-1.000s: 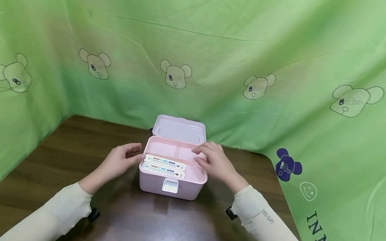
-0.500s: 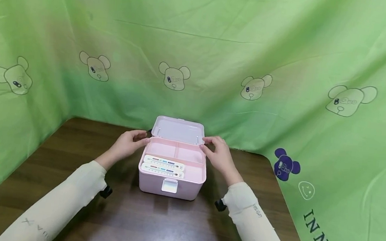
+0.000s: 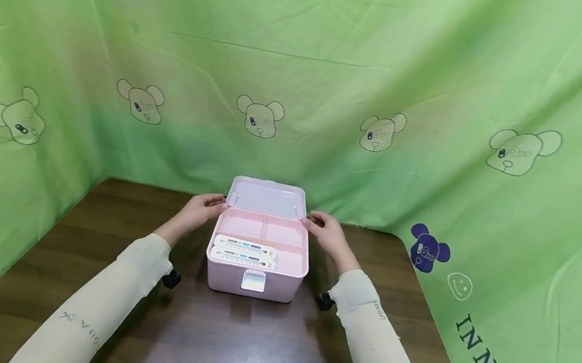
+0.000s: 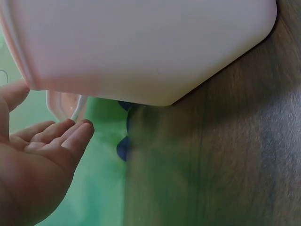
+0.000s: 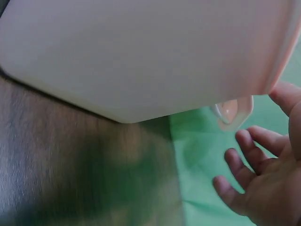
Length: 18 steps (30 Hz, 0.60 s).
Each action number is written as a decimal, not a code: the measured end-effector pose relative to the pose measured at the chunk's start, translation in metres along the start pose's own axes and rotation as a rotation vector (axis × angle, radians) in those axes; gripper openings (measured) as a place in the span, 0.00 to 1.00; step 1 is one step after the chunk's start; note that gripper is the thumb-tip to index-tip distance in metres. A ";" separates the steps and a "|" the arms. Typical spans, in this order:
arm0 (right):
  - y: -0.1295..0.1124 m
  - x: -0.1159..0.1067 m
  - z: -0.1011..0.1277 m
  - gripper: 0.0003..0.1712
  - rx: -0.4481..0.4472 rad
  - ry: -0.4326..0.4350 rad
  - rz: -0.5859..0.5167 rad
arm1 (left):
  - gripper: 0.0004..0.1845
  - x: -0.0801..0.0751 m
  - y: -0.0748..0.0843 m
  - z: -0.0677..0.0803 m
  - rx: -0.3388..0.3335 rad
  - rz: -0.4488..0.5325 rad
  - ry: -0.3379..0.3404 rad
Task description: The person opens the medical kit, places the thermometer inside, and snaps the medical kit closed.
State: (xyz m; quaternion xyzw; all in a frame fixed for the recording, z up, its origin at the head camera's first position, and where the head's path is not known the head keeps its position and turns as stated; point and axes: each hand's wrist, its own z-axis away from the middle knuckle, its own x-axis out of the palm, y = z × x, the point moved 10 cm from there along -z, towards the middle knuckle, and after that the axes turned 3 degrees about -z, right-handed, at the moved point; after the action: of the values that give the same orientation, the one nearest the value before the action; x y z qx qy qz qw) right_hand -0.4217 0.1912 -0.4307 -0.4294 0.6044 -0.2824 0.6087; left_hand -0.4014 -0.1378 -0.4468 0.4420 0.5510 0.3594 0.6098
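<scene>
A pale pink plastic box (image 3: 256,280) stands open on the dark wooden table (image 3: 233,339), its lid (image 3: 266,197) tilted up at the back. Two white strips with coloured marks (image 3: 244,251) lie across the front of its divided tray. My left hand (image 3: 203,208) is at the lid's left rear corner and my right hand (image 3: 324,231) at its right rear corner, fingertips close to the lid's edges. In the left wrist view the left hand (image 4: 35,160) is spread beside the box wall (image 4: 141,47); in the right wrist view the right hand (image 5: 263,181) is likewise spread beside the box (image 5: 141,52).
A green cloth with bear prints (image 3: 331,92) hangs behind and on both sides of the table. A white latch (image 3: 253,280) sits on the box front. Bare table lies in front of the box.
Both hands have moved back from the front rim of the box to the rear corners by the lid. The strips stay in the tray.
</scene>
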 end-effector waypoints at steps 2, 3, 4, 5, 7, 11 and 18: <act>0.007 0.003 -0.002 0.35 0.028 -0.035 -0.052 | 0.35 0.003 -0.003 -0.001 -0.001 0.053 -0.020; 0.009 0.004 -0.002 0.34 0.037 -0.053 -0.083 | 0.35 0.005 -0.004 -0.002 -0.004 0.069 -0.026; 0.011 0.006 -0.002 0.33 0.042 -0.072 -0.106 | 0.35 0.006 -0.005 -0.002 -0.007 0.080 -0.035; 0.012 0.007 -0.003 0.32 0.046 -0.090 -0.129 | 0.35 0.007 -0.006 -0.002 -0.012 0.091 -0.038; 0.014 0.009 -0.003 0.31 0.051 -0.113 -0.146 | 0.35 0.009 -0.008 -0.001 -0.025 0.108 -0.042; 0.014 0.011 -0.003 0.29 0.046 -0.132 -0.132 | 0.33 0.011 -0.009 0.000 -0.046 0.121 -0.036; 0.009 0.009 -0.007 0.28 0.015 -0.110 -0.162 | 0.30 0.005 0.003 0.000 -0.001 0.055 0.007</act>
State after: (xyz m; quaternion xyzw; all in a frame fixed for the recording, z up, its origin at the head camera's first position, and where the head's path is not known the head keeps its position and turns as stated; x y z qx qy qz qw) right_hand -0.4292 0.1863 -0.4419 -0.4871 0.5312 -0.3112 0.6194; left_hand -0.4001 -0.1322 -0.4456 0.4554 0.5408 0.3778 0.5979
